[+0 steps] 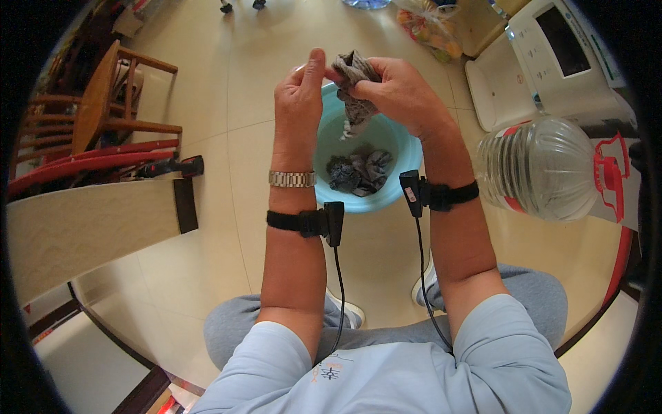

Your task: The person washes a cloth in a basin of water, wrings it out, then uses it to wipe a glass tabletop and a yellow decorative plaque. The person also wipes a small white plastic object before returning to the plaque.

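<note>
A pale blue plastic basin (395, 199) stands on the floor before me with water in it. Several wet dark grey pieces of cloth (364, 173) lie together at its bottom. Above the basin's far side, my right hand (395, 85) grips a crumpled grey-brown cloth (357, 111), whose lower end hangs over the water. My left hand (305, 90) is raised beside it, thumb up, with a fingertip at the cloth's left edge; whether that hand pinches the cloth is hidden. A metal-band watch (292, 179) and a black strap sit on the left forearm, another black strap on the right.
A large clear water bottle (543, 168) with a red handle lies at the right, near a white appliance (569, 57). Beyond the basin is a plastic bag of fruit (429, 31). A wooden chair (98, 98) stands at the left. Black cables run down from both forearm straps.
</note>
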The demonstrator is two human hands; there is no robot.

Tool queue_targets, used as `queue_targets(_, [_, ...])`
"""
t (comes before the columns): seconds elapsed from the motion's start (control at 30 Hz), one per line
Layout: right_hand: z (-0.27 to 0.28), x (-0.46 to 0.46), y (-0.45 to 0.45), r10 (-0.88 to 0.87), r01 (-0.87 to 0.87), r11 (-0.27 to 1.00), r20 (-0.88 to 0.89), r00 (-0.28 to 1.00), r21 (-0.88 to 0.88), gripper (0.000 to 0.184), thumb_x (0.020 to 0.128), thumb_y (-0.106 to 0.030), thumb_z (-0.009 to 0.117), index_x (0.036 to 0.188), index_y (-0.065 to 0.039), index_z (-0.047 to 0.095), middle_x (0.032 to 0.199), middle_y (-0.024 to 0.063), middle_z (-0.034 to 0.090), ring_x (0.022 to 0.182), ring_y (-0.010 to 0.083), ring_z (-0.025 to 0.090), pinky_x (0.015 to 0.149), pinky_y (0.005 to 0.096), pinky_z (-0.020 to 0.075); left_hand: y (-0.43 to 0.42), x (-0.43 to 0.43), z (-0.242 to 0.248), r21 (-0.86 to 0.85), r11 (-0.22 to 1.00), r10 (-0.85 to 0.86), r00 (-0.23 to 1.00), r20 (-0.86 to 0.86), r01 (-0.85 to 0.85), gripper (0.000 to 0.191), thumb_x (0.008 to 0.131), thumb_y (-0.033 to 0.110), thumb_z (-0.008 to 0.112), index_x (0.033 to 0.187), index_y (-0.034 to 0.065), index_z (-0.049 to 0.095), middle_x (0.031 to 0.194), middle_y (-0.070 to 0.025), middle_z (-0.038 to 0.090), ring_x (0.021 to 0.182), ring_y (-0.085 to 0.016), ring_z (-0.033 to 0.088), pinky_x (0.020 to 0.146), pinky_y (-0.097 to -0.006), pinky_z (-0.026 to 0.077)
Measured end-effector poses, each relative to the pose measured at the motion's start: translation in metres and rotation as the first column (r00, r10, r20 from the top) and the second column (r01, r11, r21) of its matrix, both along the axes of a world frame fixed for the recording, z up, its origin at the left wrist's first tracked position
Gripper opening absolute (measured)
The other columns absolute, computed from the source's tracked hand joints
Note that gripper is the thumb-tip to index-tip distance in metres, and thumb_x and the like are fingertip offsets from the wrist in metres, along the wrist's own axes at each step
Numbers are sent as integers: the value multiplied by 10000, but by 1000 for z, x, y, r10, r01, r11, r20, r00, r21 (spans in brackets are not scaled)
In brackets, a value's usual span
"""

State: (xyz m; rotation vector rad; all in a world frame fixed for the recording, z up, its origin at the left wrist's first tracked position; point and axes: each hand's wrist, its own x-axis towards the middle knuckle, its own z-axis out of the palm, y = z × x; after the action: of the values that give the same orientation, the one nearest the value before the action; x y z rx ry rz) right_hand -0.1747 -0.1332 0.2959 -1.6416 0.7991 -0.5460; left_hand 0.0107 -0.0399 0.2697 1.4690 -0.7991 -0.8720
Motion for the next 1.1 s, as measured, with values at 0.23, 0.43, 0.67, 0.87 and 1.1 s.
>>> queue_targets(0.23, [28,-2,-2,-172,77,945,284,943,318,274,1086,-201,774,1302,-35,796,1110,63,844,928,167,823,793,372,687,23,-15,-101,194,961,-151,964,-219,195,947,1179,874,418,1465,48,783,1379,-107,828,1347,-236,727,1149,-396,542])
queue_targets(0.43, [3,0,-18,-252,110,936,418,873,333,218,1116,-167,738,1308,-66,764,1157,61,819,1014,155,806,851,370,680,32,-32,-129,35,937,-246,726,-642,349,999,1176,892,330,1581,43,665,1322,-178,839,1238,-326,813,1123,-536,648])
queue_targets(0.67, [-52,10,-21,8,2,887,19,1000,-462,250,934,-52,742,1170,-9,811,1150,202,815,1022,442,778,938,499,635,41,-28,-121,-146,929,-213,169,-962,339,1012,1115,937,449,1639,90,626,1372,-192,814,1277,-392,796,1114,-640,657])
queue_targets(0.87, [-61,-3,6,473,-657,691,-498,727,-303,206,865,11,749,1005,-61,881,991,179,871,952,411,807,888,471,653,34,-43,-139,-203,978,-204,22,-979,42,652,1133,684,741,1433,105,761,1396,-158,808,1304,-328,789,1103,-589,688])
queue_targets(1.1, [-56,-17,-14,183,-463,618,-456,871,-635,822,798,42,869,1581,-195,785,1604,153,766,1253,326,823,1046,492,694,36,-27,-152,-69,954,-47,-84,-995,291,167,1114,196,774,1155,35,760,1006,-101,767,845,-220,746,634,-331,647])
